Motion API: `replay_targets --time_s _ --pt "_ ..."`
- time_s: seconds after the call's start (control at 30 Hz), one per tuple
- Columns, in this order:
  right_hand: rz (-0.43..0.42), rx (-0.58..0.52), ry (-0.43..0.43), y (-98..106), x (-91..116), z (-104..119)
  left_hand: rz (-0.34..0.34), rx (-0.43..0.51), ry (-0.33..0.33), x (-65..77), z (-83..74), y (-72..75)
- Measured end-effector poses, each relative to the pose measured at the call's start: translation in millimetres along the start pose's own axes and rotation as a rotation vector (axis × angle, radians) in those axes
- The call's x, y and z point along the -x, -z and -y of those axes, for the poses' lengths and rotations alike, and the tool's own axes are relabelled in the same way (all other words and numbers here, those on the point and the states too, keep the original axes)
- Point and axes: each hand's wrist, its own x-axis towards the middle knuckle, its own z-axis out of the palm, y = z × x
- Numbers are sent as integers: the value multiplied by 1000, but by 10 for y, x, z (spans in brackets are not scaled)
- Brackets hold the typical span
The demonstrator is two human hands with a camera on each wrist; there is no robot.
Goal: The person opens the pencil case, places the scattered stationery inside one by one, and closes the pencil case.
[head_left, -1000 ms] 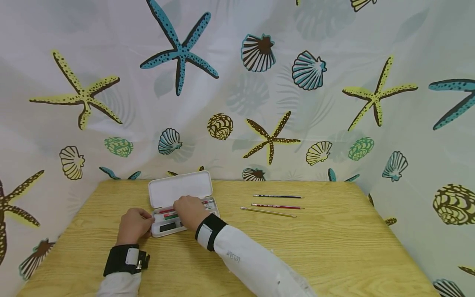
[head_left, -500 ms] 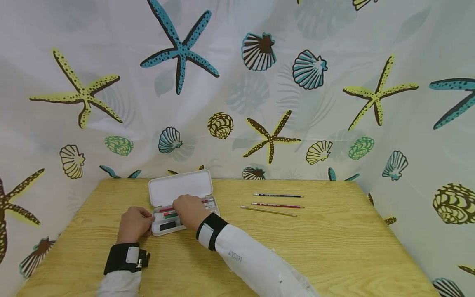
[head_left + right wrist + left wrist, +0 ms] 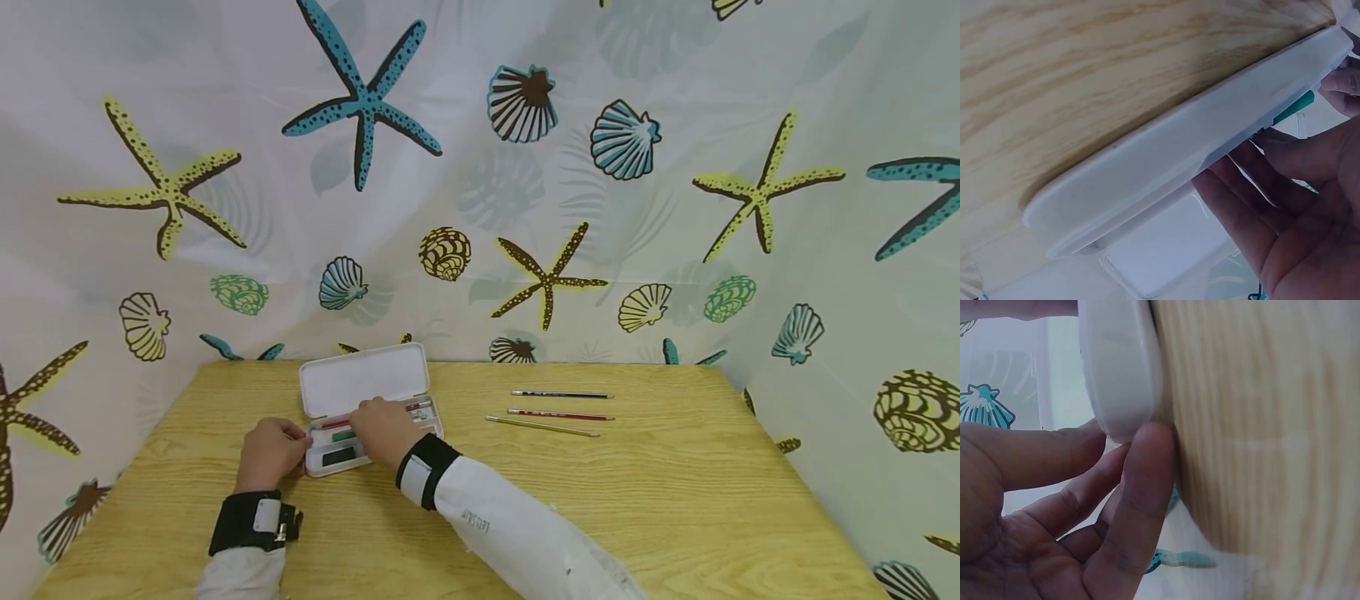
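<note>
An open white pencil case lies at the left of the table, its lid tipped back. My left hand grips the case's left end, with thumb and fingertips on its corner in the left wrist view. My right hand reaches into the tray. In the right wrist view its thumb and fingers pinch a green stick-shaped item, partly hidden by the hand and the case wall. A red pencil lies along the back of the tray; a dark rectangular piece sits in the front compartment.
To the right of the case lie a dark blue pencil, a red pencil and a gold-coloured pencil on the wooden table. A patterned curtain surrounds the table's back and sides.
A red-and-white piece visible above the green item a second ago no longer shows beside my right hand. That hand shifts only slightly; the left hand stays in place.
</note>
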Motion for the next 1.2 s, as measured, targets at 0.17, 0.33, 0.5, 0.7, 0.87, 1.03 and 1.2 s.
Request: replay_targets --time_s 0.17,0.33,0.5,0.7,0.87,1.03,1.2 --pt "-7 -13 -3 10 8 -5 -3 3 1 9 -9 -2" --pt "-49 -44 7 24 1 -19 -5 2 5 12 -13 -4" --pt "-69 -69 9 71 7 -46 -7 8 5 11 -13 -5" --pt "-83 -92 7 132 44 -75 -9 9 2 8 -3 -5" --pt "-85 -121 22 152 68 -97 -8 11 9 0 5 -10" --pt "-140 -169 -12 196 138 -254 -3 13 5 -8 21 -22" --pt "-167 -200 -50 297 306 -550 -2 11 1 -16 39 -20"
